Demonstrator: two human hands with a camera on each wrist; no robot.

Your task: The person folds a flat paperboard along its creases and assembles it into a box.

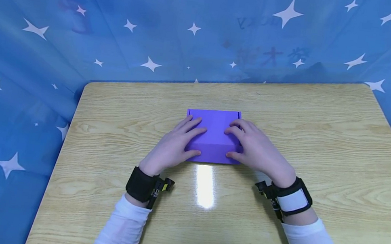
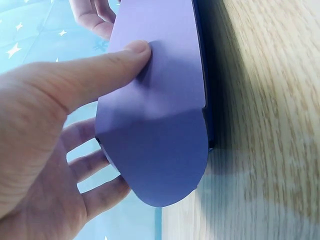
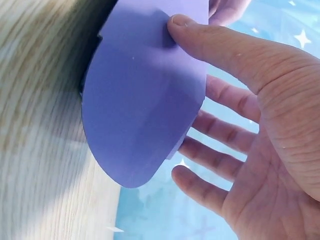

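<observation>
A purple cardboard box (image 1: 215,126) lies on the wooden table, its lid down over the top. Along the front runs the lid's front flap (image 2: 175,65), whose rounded ear (image 3: 135,120) sticks out past the box's end. My left hand (image 1: 170,147) holds the left end, thumb on the front flap and fingers spread over the lid. On the right end sits my right hand (image 1: 260,148) in much the same way, its thumb (image 3: 200,37) against the flap. The inside of the box is hidden.
The wooden table (image 1: 114,128) stretches out around the box, with a bright light reflection in front of it. Behind and to the left hangs a blue curtain (image 1: 91,44) with white stars. Each wrist wears a black strap (image 1: 141,184) with a small camera.
</observation>
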